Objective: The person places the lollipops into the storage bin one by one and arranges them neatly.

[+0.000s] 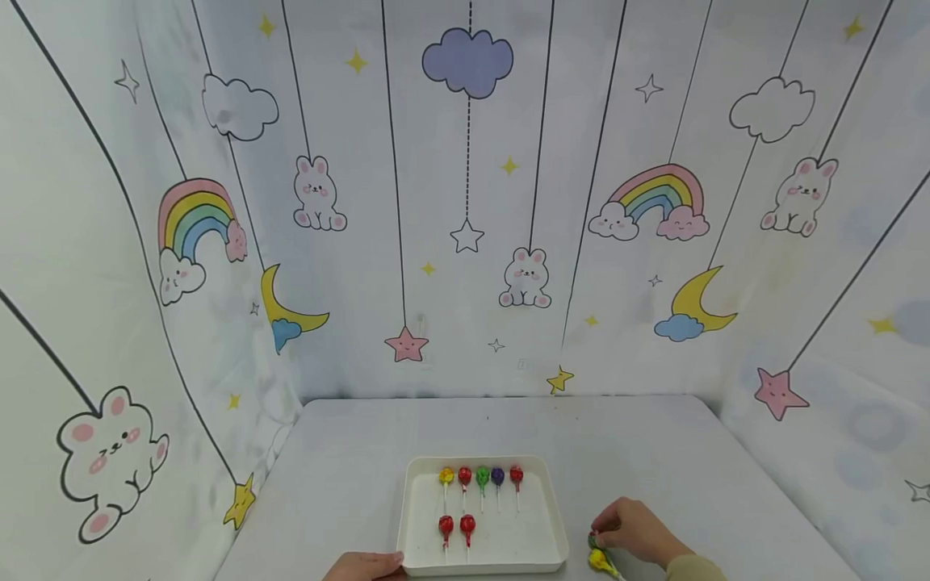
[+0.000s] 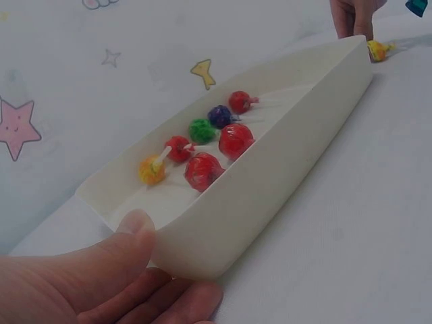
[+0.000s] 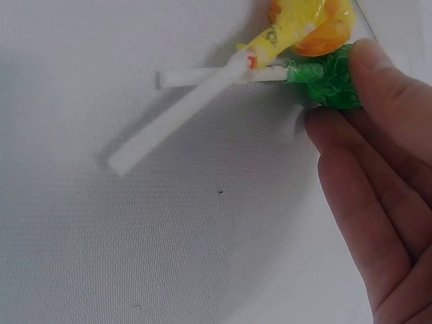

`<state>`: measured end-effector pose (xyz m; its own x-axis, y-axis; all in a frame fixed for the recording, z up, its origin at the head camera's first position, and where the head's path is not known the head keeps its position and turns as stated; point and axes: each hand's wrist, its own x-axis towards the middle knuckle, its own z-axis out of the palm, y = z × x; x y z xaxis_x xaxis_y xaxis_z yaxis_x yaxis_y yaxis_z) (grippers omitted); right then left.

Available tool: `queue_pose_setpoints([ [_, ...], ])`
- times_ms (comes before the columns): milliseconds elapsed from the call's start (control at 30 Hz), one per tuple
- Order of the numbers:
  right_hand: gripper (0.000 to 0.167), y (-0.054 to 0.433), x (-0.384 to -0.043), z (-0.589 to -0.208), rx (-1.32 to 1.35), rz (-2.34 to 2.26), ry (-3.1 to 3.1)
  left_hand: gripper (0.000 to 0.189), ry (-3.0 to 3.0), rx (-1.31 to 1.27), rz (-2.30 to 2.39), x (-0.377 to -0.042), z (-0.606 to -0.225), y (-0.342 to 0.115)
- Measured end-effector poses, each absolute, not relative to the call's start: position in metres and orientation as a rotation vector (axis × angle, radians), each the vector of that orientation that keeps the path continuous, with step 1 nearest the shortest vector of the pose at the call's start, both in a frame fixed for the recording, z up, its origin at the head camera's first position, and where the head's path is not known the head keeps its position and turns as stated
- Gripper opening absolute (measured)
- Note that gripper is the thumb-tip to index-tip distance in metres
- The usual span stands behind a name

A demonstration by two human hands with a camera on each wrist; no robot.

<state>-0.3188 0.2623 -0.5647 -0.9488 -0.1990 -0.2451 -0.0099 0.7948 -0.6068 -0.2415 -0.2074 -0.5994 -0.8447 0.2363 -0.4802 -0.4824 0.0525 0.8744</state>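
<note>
My left hand (image 1: 366, 566) holds the near left corner of a white tray (image 1: 483, 568). In the left wrist view, its thumb lies at the rim and its fingers (image 2: 192, 300) at the outer underside. Inside the tray, lollipops lie in two rows: a yellow one (image 1: 446, 476), a green one (image 1: 483, 476), a purple one (image 1: 497, 477) and several red ones (image 1: 467, 525). Right of the tray, my right hand (image 1: 635, 530) pinches the head of another green lollipop (image 3: 331, 84) between thumb and fingers. A second yellow lollipop (image 3: 324, 27) lies across its stick.
A white tabletop (image 1: 327, 484) surrounds the tray. Behind and beside it hang white walls (image 1: 465, 307) printed with rabbits, clouds, stars and rainbows. A dark green wrapped piece (image 2: 417, 7) shows at the top right edge of the left wrist view.
</note>
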Motion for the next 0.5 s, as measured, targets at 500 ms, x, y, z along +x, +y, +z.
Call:
queue_pose_setpoints([
  [500, 0.019, 0.267, -0.324, -0.555, -0.193, -0.901, 2.769, 0.05, 1.789, -0.21, 1.874, -0.246, -0.612, -0.21],
])
